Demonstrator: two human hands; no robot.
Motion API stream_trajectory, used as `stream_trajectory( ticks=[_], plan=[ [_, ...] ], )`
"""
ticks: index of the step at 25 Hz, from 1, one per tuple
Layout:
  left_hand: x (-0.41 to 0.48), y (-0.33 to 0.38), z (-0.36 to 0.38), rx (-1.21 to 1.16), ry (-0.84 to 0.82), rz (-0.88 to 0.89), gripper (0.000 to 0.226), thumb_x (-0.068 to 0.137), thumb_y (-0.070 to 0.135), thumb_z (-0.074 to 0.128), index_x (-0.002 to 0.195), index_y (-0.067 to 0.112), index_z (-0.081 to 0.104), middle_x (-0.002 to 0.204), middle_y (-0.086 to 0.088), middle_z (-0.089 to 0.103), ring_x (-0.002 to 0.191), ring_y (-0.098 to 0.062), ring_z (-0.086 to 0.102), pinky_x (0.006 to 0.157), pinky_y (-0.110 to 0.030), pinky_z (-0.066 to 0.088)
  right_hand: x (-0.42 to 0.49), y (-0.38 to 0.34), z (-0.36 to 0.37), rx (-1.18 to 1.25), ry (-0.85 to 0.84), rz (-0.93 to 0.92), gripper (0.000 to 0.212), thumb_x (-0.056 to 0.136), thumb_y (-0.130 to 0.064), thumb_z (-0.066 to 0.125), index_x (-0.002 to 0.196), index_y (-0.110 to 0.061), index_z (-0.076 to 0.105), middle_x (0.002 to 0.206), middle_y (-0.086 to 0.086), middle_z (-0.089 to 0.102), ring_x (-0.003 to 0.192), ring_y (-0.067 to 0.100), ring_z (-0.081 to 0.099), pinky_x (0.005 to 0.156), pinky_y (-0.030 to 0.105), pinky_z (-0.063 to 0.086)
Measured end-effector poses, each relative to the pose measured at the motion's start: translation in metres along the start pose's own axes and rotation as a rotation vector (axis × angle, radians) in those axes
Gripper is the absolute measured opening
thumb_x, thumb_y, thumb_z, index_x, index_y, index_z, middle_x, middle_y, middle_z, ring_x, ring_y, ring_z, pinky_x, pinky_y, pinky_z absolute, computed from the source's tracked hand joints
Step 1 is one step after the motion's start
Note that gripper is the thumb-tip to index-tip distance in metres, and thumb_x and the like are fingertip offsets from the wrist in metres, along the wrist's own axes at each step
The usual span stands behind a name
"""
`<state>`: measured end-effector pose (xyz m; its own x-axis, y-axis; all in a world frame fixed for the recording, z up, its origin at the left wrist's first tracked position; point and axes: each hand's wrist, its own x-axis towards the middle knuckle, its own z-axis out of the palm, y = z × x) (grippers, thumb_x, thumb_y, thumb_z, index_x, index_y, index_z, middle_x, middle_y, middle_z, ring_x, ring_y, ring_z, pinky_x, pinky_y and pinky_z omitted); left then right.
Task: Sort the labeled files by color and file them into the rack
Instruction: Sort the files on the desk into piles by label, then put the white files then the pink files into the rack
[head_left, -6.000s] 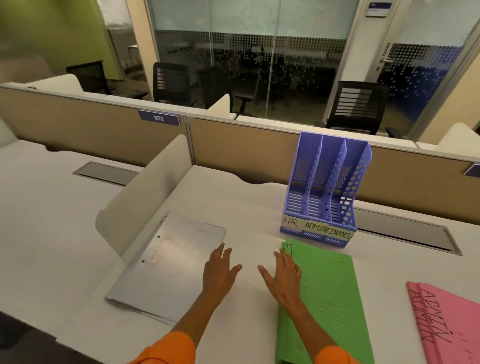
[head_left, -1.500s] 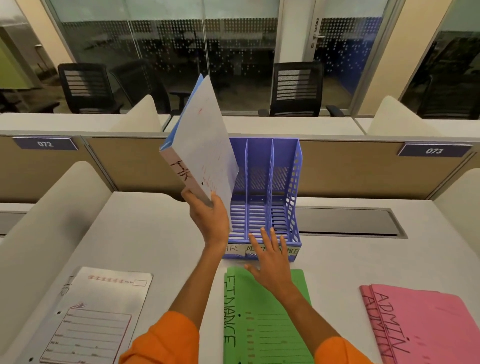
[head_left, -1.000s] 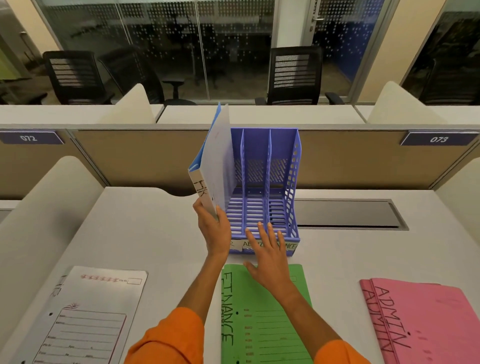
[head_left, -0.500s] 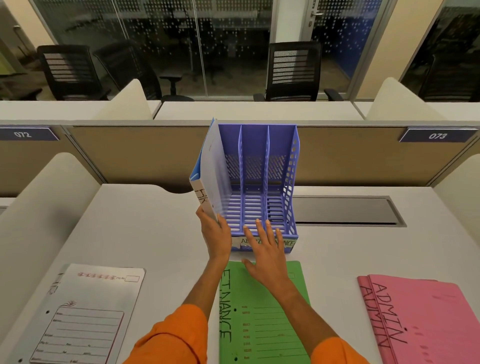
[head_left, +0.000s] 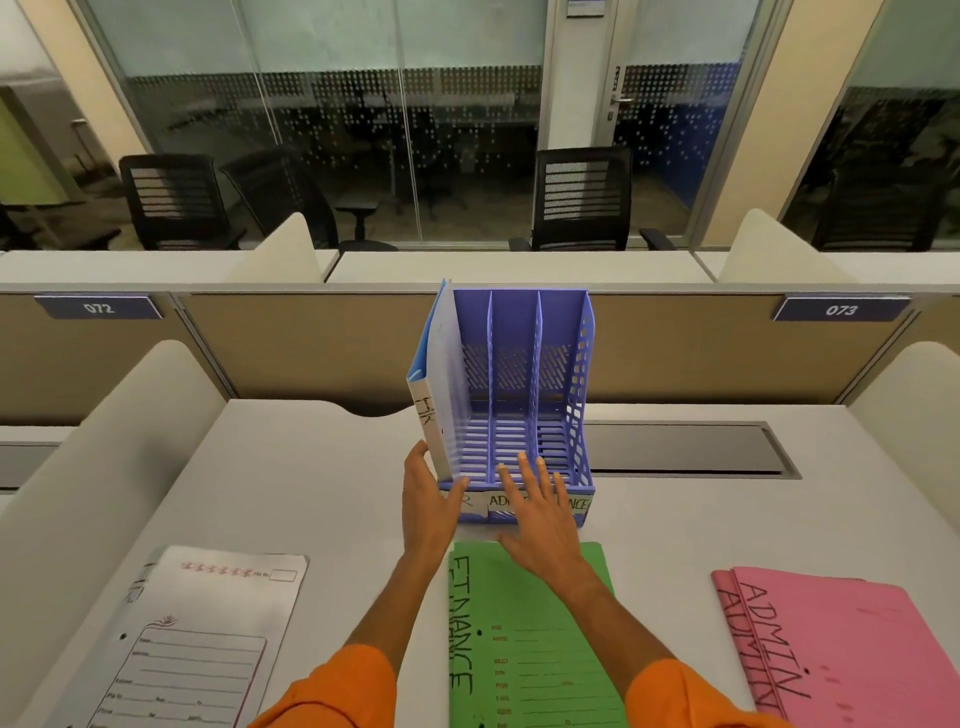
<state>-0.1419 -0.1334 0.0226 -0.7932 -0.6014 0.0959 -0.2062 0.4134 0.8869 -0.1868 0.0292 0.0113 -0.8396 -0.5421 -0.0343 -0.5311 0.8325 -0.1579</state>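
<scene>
A blue three-slot file rack (head_left: 582, 364) stands mid-desk with labels HR, ADMIN, FINANCE on its front lip. A white file marked HR (head_left: 441, 384) stands upright in the leftmost slot. My left hand (head_left: 428, 499) grips that file's lower front corner. My right hand (head_left: 537, 512) lies flat with fingers spread against the rack's front edge, over the labels. A green FINANCE file (head_left: 524, 639) lies flat in front of the rack. A second white file (head_left: 192, 639) lies at the near left, and pink ADMIN files (head_left: 841, 644) lie at the near right.
White curved dividers (head_left: 104, 436) flank the desk on both sides. A tan partition (head_left: 311, 343) runs behind the rack, with a grey cable hatch (head_left: 685, 449) to the rack's right. Office chairs stand beyond the partition.
My left hand lifted the white HR file off the desk, tilted it upright and lowered it into the rack's left slot. My right hand moved from the green file to the rack's front.
</scene>
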Motion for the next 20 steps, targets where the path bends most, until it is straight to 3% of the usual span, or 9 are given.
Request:
stream_trajectory(
  ticks=[2, 6, 9, 15, 17, 19, 20],
  plan=[
    [-0.005, 0.001, -0.013, 0.103, -0.029, 0.018, 0.082, 0.087, 0.035, 0.072, 0.15, 0.017, 0.024, 0.156, -0.006, 0.033, 0.14, -0.023, 0.039, 0.104, -0.04, 0.05, -0.007, -0.003, -0.005, 0.012, 0.026, 0.011, 0.096, 0.089, -0.053, 0.058, 0.155, -0.031, -0.009, 0.164, 0.006, -0.015, 0.147, 0.027, -0.024, 0.117, 0.044, -0.017],
    [-0.026, 0.0, -0.037, 0.486, -0.08, 0.109, 0.087, 0.09, 0.051, 0.06, 0.155, 0.013, 0.016, 0.165, -0.007, 0.011, 0.151, -0.025, 0.015, 0.122, -0.043, 0.02, -0.029, -0.013, -0.012, -0.001, 0.061, 0.029, 0.095, 0.089, -0.067, 0.046, 0.156, -0.025, -0.007, 0.163, 0.003, -0.015, 0.15, 0.028, -0.017, 0.119, 0.044, -0.017],
    [-0.05, -0.005, -0.054, 0.726, -0.116, 0.149, 0.087, 0.092, 0.066, 0.04, 0.157, 0.018, 0.007, 0.166, -0.003, -0.006, 0.153, -0.023, -0.002, 0.123, -0.042, 0.005, -0.047, -0.024, -0.014, -0.031, 0.059, 0.024, 0.096, 0.088, -0.072, 0.039, 0.155, -0.023, -0.01, 0.164, 0.004, -0.016, 0.149, 0.028, -0.02, 0.114, 0.04, -0.028],
    [-0.085, -0.018, -0.096, 0.916, -0.158, 0.204, 0.081, 0.092, 0.071, 0.021, 0.157, 0.027, 0.0, 0.164, -0.001, -0.015, 0.152, -0.026, -0.013, 0.121, -0.046, -0.01, -0.068, -0.07, -0.013, -0.055, 0.057, -0.027, 0.094, 0.089, -0.074, 0.034, 0.156, -0.021, -0.007, 0.165, 0.006, -0.012, 0.151, 0.03, -0.015, 0.12, 0.046, -0.011],
    [-0.093, -0.023, -0.117, 0.985, -0.139, 0.209, 0.08, 0.09, 0.072, 0.012, 0.157, 0.03, 0.004, 0.164, -0.002, -0.011, 0.152, -0.028, -0.009, 0.119, -0.049, -0.015, -0.07, -0.093, -0.01, -0.051, 0.056, -0.061, 0.093, 0.089, -0.074, 0.032, 0.156, -0.02, -0.005, 0.165, 0.006, -0.012, 0.151, 0.03, -0.014, 0.121, 0.047, -0.009],
    [-0.102, -0.031, -0.145, 1.004, -0.098, 0.212, 0.083, 0.086, 0.073, 0.001, 0.155, 0.03, 0.021, 0.164, -0.004, 0.006, 0.152, -0.03, 0.004, 0.116, -0.048, -0.013, -0.072, -0.121, -0.005, -0.052, 0.062, -0.103, 0.092, 0.089, -0.074, 0.03, 0.156, -0.02, -0.004, 0.165, 0.006, -0.009, 0.152, 0.03, -0.01, 0.122, 0.047, -0.006],
    [-0.105, -0.037, -0.158, 0.998, -0.086, 0.209, 0.086, 0.084, 0.073, -0.003, 0.154, 0.03, 0.024, 0.163, -0.004, 0.008, 0.152, -0.03, 0.001, 0.115, -0.048, -0.013, -0.073, -0.134, -0.002, -0.047, 0.07, -0.12, 0.091, 0.089, -0.074, 0.03, 0.156, -0.02, -0.002, 0.165, 0.006, -0.008, 0.152, 0.03, -0.009, 0.122, 0.046, -0.005]
  ],
)
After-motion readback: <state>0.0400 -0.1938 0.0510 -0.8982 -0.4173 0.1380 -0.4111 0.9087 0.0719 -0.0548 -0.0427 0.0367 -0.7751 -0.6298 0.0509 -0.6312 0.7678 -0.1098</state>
